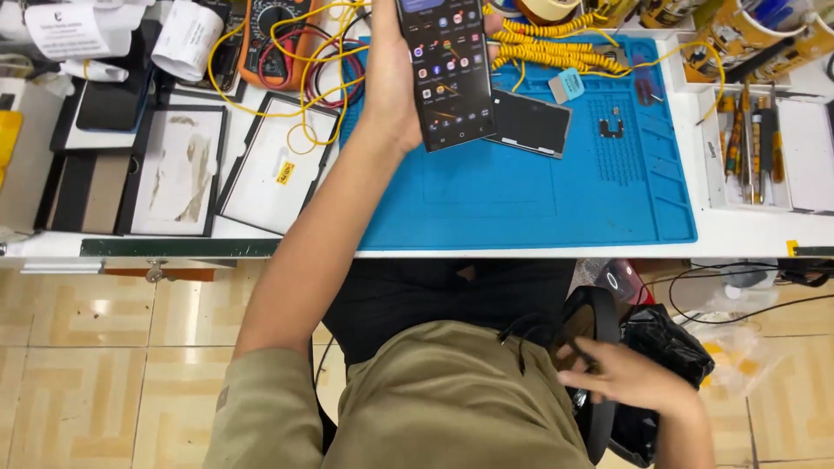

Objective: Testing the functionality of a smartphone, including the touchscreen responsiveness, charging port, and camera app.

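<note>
My left hand holds a black smartphone upright over the blue work mat, its screen lit with rows of app icons. A dark flat phone panel lies on the mat just right of the phone. My right hand is down below the bench at my right side, fingers spread on a black round-edged object beside a black plastic bag. Whether that hand grips anything is unclear.
Yellow coiled leads and an orange multimeter sit at the back. Phone screens and frames lie on the left. A white tray of screwdrivers stands at right. Tiled floor shows below the bench edge.
</note>
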